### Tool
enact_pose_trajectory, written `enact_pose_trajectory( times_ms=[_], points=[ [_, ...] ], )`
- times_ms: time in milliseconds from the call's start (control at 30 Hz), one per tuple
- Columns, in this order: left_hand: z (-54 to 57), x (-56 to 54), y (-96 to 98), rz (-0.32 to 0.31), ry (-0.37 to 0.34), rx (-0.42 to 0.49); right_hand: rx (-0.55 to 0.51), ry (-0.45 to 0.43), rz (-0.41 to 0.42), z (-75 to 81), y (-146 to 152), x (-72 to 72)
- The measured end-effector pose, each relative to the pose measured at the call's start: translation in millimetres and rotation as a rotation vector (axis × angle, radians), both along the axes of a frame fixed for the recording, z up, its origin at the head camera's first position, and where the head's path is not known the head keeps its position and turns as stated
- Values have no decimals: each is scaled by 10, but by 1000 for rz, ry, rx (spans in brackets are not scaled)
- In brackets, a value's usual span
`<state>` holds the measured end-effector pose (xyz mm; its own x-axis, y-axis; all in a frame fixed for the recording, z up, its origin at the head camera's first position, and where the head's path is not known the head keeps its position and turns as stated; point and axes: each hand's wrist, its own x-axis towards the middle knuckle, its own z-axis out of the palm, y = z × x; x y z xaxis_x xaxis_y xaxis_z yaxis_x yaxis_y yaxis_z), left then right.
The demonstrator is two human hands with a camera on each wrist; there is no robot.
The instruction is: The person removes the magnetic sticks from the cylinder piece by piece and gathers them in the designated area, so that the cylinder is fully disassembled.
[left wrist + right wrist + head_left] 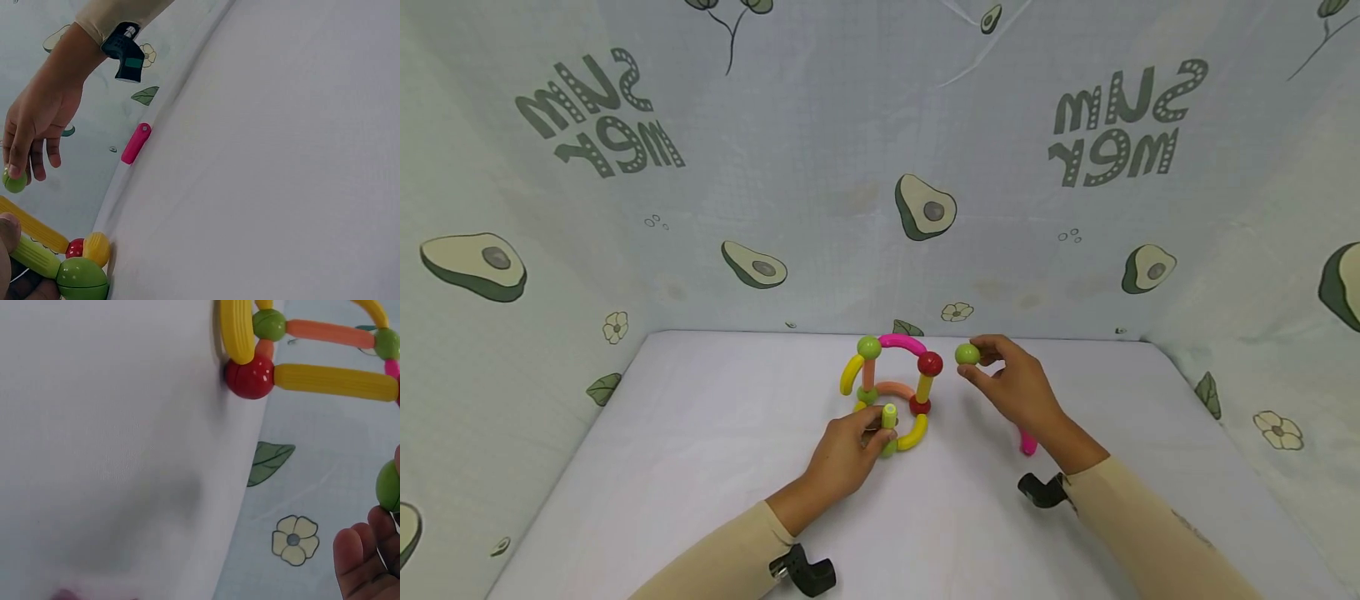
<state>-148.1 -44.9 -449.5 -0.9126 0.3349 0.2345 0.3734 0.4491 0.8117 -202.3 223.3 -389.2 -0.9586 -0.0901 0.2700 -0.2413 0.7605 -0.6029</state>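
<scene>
Just right of the build's upper red ball (pixel 929 364), with a gap between them, is a loose green ball (pixel 967 354). The right hand's (pixel 1018 387) grip is pinching it between thumb and fingertips. Over on the near side of the build, the left hand's (pixel 847 450) grip pinches a lime rod (pixel 889 417), which stands upright on a lower green ball (pixel 83 279), top end bare.

Looks to me like a fitting-together step. My advice: brace the lime rod low and plumb, leave its tip uncovered, bring the ball in from above and press straight down. A sideways shove could twist the joints below, I reckon.

Pose-wise, both forearms come in from the near edge and angle toward the middle. The right hand is raised off the tabletop (pixel 700 467), wrist bent left; the left one sits lower, beside the rod.

Rest of the build: a yellow upright (pixel 925 386) on the right, an orange upright (pixel 868 375) further left, a pink arc (pixel 902 342) bridging the far top. Off to the right, a pink piece (pixel 1028 442) lies partly behind the right wrist. Avocado-print cloth (pixel 850 125) hangs at the far side.
</scene>
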Motion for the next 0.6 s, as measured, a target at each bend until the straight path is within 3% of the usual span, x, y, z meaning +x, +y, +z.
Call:
enact_pose_trajectory(
  times_ms=[600],
  points=[
    [-20,-22,7,9,-11,-17,26,-194,-67,-239,25,-425]
  ],
)
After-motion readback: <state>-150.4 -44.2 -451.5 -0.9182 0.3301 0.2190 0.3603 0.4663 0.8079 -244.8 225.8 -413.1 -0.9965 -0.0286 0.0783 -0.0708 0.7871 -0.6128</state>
